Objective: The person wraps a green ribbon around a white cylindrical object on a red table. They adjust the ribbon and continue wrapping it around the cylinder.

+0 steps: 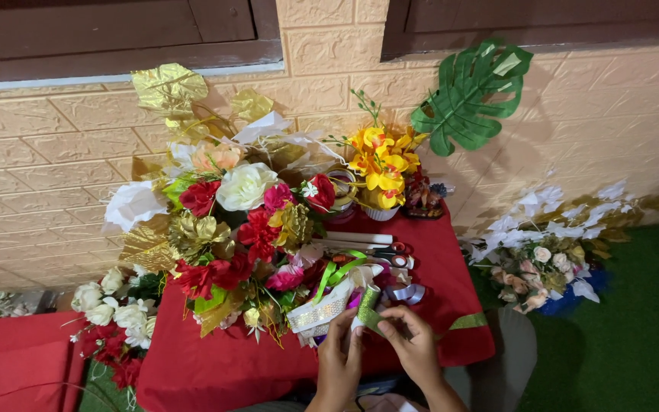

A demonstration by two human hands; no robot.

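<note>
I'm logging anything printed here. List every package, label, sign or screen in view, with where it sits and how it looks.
No packages, labels, signs or screens show in this view.
Nearest thing to wrapping: a green and silver ribbon strip, held between the left hand and right hand at the front edge of the red-covered table, below the flower bouquet.

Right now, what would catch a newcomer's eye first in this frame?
The big bouquet of red, white and gold artificial flowers lying on the red tablecloth. Behind it stand yellow flowers, with a large green leaf against the brick wall. At the bottom, left hand and right hand pinch green ribbon.
</note>
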